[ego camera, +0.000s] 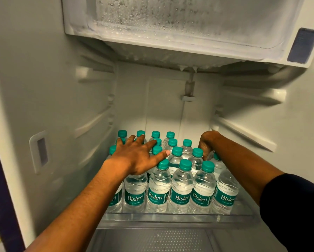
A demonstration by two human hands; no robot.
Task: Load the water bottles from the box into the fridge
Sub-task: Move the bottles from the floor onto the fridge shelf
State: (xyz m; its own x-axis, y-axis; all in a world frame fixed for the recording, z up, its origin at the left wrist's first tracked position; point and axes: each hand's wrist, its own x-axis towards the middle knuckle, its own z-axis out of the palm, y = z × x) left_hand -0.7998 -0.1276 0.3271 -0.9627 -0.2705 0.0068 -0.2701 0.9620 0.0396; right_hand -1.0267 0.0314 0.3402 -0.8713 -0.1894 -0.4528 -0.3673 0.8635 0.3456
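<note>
Several small clear water bottles (pixel 181 186) with teal caps and teal labels stand upright in rows on the glass fridge shelf (pixel 180 216). My left hand (pixel 138 157) lies flat with spread fingers on the caps of the left-hand bottles. At the right end of a back row, my right hand (pixel 207 144) reaches down, fingers curled round the top of a bottle (pixel 216 158); that bottle is mostly hidden by the hand and the bottles in front. The box is out of view.
The frosted freezer compartment (pixel 180 28) hangs low above the shelf. Ribbed white side walls (pixel 52 99) close in left and right, with empty shelf rails. A perforated drawer cover (pixel 152 240) lies below the shelf. Free shelf space remains behind the right rows.
</note>
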